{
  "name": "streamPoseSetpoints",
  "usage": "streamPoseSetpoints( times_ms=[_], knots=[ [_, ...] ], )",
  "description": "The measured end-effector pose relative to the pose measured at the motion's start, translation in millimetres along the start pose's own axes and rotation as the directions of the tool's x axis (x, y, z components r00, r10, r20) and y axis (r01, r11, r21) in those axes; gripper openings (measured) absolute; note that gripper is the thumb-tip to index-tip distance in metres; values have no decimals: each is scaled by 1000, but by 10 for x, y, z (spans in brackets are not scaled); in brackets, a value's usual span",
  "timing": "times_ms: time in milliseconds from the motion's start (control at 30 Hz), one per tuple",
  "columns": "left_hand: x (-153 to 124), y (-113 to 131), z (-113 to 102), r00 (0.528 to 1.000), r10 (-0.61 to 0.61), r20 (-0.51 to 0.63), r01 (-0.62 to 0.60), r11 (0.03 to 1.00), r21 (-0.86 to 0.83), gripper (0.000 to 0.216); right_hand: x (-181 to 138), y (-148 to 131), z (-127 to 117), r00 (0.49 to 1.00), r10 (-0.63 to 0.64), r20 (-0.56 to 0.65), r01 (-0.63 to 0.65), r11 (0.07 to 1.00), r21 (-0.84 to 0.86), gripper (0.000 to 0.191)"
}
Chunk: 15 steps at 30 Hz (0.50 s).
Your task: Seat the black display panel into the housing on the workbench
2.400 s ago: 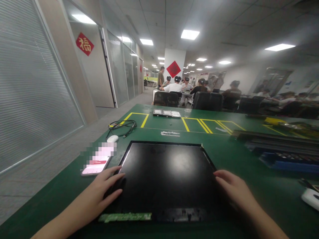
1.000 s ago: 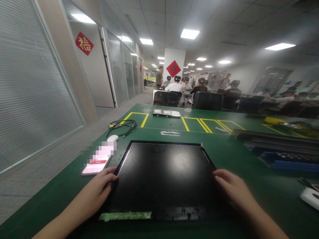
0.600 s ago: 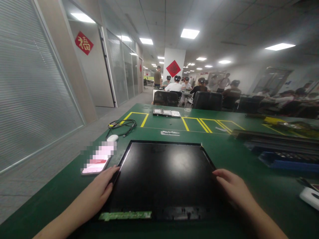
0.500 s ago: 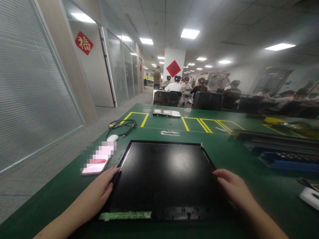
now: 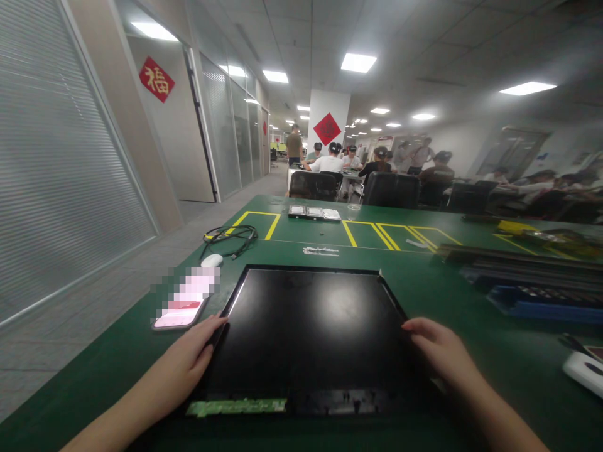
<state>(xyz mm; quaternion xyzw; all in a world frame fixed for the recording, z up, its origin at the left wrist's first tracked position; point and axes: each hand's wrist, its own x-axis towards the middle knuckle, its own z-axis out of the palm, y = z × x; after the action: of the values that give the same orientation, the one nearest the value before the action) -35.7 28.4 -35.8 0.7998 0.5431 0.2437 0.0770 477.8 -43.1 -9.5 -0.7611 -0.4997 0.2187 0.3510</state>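
The left edge of a black display panel (image 5: 311, 339) is touched by the fingers of the left hand (image 5: 188, 351), laid along the rim, while the right edge is met by the fingertips of the right hand (image 5: 443, 345), bent inward — whether either hand is closed beneath the frame cannot be told. The panel is set flat between them, a green circuit strip (image 5: 237, 407) exposed along its near side.

A green table (image 5: 509, 358), marked with yellow tape (image 5: 273, 227), is shared with a phone (image 5: 176, 320) and a white mouse (image 5: 211, 260) at left, a coiled black cable (image 5: 230, 234), a row of flat drives (image 5: 315, 213) and long blue pieces (image 5: 541, 306) at right. Beyond, an office is lit by ceiling panels (image 5: 358, 63); seated people in dark headgear are gathered near a pillar (image 5: 330, 103) hung with a red diamond.

Compared with the earliest frame, the left fingers, then spread over the screen, are drawn back to its edge; the panel's place is unchanged — and a standing person (image 5: 294, 145) is seen farther left of the pillar.
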Motion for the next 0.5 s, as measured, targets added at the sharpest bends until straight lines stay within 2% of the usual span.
streamPoseSetpoints(
  times_ms=[300,500],
  knots=[
    [4,88,-106,999,2,37,-1,1000,-24,46,13,-29,-13,999,-25,-28,25,1000,4,24],
    [3,31,-63,1000,-13,27,14,999,-45,45,-19,-85,-29,1000,7,-23,-7,1000,19,24]
  ],
)
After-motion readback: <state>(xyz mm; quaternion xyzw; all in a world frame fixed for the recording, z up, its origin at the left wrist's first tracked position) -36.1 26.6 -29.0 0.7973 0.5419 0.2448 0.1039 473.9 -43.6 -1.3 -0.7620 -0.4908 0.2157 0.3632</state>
